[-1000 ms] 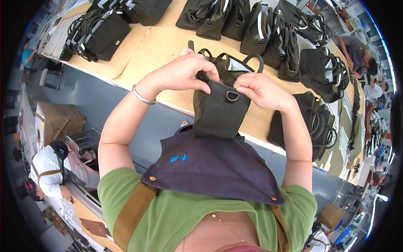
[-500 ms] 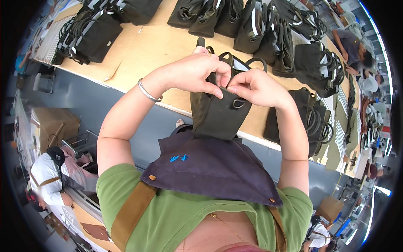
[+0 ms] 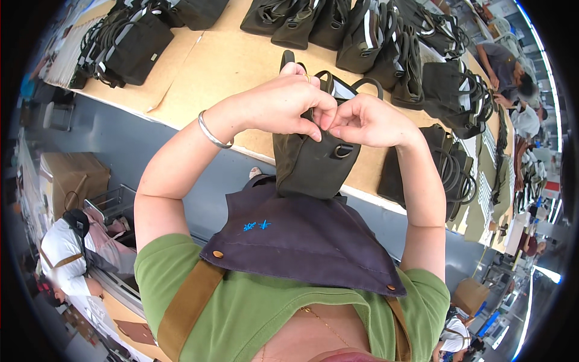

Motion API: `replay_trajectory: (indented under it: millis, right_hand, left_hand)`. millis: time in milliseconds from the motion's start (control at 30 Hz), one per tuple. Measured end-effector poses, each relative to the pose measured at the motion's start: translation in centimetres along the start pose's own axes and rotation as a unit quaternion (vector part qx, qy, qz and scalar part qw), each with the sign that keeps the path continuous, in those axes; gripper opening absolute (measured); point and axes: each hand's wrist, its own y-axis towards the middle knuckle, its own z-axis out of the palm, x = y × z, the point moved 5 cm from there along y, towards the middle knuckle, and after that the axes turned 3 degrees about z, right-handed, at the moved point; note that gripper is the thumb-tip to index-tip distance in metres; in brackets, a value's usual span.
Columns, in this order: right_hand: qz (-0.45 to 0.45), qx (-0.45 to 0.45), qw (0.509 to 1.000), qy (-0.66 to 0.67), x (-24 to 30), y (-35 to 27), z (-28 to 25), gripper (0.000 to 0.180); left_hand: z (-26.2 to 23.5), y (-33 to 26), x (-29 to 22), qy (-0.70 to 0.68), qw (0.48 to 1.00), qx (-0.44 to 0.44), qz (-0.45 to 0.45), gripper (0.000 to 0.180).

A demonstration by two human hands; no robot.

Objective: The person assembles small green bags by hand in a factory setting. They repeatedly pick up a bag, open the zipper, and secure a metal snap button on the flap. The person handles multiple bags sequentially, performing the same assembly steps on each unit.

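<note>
A dark olive handbag stands tilted in front of my apron, at the near edge of the table. Its dark loop handles rise behind my hands, and a metal D-ring hangs on its end panel. My left hand is closed at the bag's upper rim, thumb on the near side and the other fingers curled behind. Right beside it, my right hand pinches thumb and forefinger together just above the rim. The fingertips of both hands nearly meet; whatever lies between the right fingertips is too small to make out.
Several similar dark bags line the far side of the tan table. More bags stand at the far left, others beside my right forearm. A cardboard box and a seated person are at left.
My right hand has shifted slightly up from the bag's rim, its fingertips pinched closer together. My left hand stays at the rim, its fingers slightly raised. The bag has hardly moved.
</note>
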Motion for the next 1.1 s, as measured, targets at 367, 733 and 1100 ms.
replay_trajectory:
  millis: [367, 733, 1100]
  right_hand:
    - [-0.023, 0.015, 0.999, 0.016, -0.1, 0.4, 0.2, 0.011]
    - [0.003, 0.003, 0.999, 0.054, -0.9, 0.6, 0.3, 0.014]
    - [-0.001, -0.152, 0.976, -0.157, 1.6, -0.5, 0.5, 0.008]
  left_hand:
    - [0.1, -0.7, -0.1, 0.033, 0.999, 0.000, -0.020, 0.017]
    - [0.4, -1.0, -0.4, 0.041, 0.998, -0.052, 0.005, 0.017]
    - [1.2, -1.2, -0.7, 0.085, 0.996, -0.032, -0.013, 0.011]
